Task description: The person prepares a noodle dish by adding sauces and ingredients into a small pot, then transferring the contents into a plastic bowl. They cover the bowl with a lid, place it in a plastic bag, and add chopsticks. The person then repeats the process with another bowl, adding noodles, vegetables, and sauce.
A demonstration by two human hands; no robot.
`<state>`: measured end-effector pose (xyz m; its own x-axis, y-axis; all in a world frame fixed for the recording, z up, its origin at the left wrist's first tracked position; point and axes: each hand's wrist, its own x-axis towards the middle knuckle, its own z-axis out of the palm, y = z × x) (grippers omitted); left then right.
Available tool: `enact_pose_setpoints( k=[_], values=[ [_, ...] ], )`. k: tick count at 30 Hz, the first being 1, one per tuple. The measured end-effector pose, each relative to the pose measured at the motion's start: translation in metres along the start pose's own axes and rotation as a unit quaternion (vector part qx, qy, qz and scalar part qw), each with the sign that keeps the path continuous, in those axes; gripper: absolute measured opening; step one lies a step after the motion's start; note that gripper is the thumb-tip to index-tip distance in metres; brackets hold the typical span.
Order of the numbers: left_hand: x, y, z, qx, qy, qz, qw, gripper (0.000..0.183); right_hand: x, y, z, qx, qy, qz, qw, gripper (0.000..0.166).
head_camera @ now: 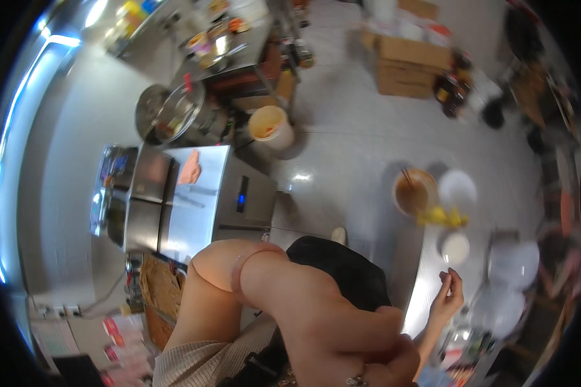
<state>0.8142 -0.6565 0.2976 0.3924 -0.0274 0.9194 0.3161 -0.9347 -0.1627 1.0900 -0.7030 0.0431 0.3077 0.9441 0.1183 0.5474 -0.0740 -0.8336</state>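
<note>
My left arm bends up across the picture, and my left hand is very close to the camera. Its fingers are curled, one bears a ring, and whether they hold anything is hidden. My right hand is over the steel counter on the right, its thumb and fingers drawn near each other. Blur hides whether something small is between them. Just beyond these fingertips sits a round white item, perhaps a bowl or lid. Further off lies a blurred yellow thing, beside a brown-filled bowl with sticks in it.
On the left stands a steel-sided unit with a bright worktop, a pinkish cloth on it. Nearby are a tray of brown flat food and a white bucket. A cardboard box and dark bottles stand on the tiled floor.
</note>
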Motion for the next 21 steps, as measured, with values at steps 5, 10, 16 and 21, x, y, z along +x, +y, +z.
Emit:
enact_pose_setpoints(
  k=[5,10,16,21],
  values=[
    [-0.058,-0.109,-0.080,0.189,0.020,-0.020,0.982,0.032,0.111,-0.100,0.146,-0.022,-0.152,-0.156,0.976,0.014],
    [-0.124,-0.227,-0.137,0.167,-0.061,-0.138,0.974,0.012,0.221,-0.145,0.268,-0.053,-0.233,-0.174,0.955,0.015],
    [-0.273,-0.349,-0.188,0.160,-0.121,-0.477,0.856,0.030,0.401,-0.201,0.451,-0.054,-0.352,-0.219,0.908,0.017],
    [-0.374,-0.385,-0.215,0.236,0.008,-0.727,0.645,0.024,0.495,-0.336,0.709,0.031,-0.550,-0.252,0.795,0.040]
  ],
)
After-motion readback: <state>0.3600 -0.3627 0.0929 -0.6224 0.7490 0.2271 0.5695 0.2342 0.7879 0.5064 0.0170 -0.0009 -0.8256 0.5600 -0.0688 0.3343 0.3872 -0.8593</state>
